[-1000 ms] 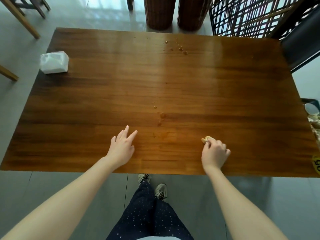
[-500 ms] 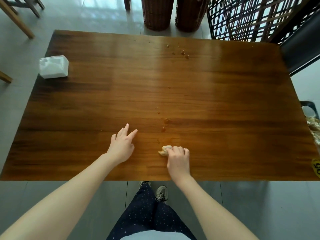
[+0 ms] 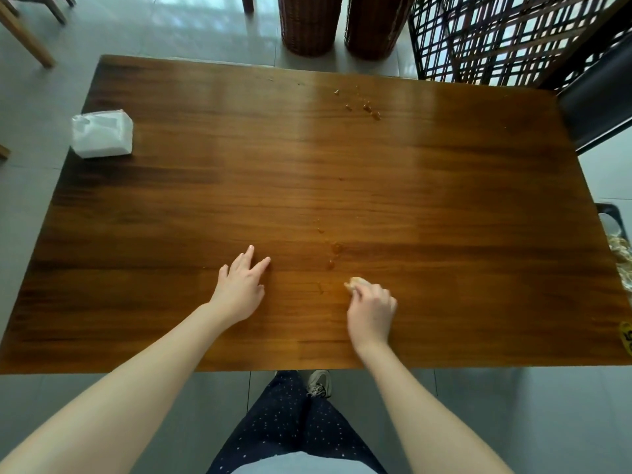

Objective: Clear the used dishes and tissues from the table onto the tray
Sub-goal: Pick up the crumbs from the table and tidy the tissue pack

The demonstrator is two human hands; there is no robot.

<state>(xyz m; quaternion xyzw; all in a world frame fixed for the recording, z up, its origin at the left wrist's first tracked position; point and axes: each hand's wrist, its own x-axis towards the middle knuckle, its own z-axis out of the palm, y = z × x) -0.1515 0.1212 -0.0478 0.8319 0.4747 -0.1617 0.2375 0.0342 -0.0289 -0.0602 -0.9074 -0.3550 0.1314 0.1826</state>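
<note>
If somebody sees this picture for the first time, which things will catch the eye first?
The right hand grips a crumpled tissue on the table, beside brown spots. The left hand rests flat to its left. A white tissue pack sits at the far left edge.

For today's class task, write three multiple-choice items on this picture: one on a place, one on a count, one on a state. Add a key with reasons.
1. Where on the table is the white tissue pack?
A. far left corner
B. near right corner
C. centre

2. How many wicker baskets stand beyond the far edge?
A. one
B. two
C. four

3. The right hand:
A. lies flat and empty
B. grips a crumpled tissue
C. lifts a plate

Key:
1 A, it sits at the far left edge.
2 B, two stand side by side.
3 B, the fingers curl over the wad.
</note>
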